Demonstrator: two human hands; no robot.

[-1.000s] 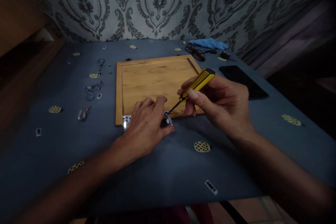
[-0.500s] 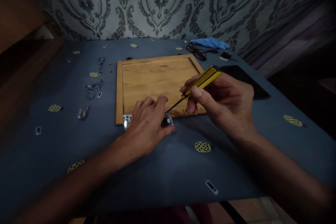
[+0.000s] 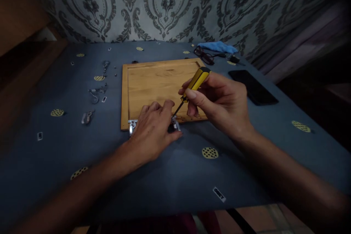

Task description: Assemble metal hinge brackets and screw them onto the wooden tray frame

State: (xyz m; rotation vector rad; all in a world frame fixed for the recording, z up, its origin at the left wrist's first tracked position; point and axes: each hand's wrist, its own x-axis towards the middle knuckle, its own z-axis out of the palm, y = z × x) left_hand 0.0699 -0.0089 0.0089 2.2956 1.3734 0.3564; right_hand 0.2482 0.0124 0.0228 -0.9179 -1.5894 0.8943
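Blue-grey cloth-covered tabletop (image 3: 186, 179), against damask wallpaper (image 3: 167, 3). Framed wooden panel (image 3: 159, 84), mid-tabletop. Metal hinge (image 3: 176, 125), panel's near edge, clasped by left hand (image 3: 153, 129). Yellow-black screwdriver (image 3: 197, 79), gripped in right hand (image 3: 225, 98), tip at hinge. Smartphone (image 3: 252, 87), toward tabletop's right edge.

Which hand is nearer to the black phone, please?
Right. The right hand, holding the screwdriver, is just left of the phone; the left hand is farther left, at the near edge of the panel.
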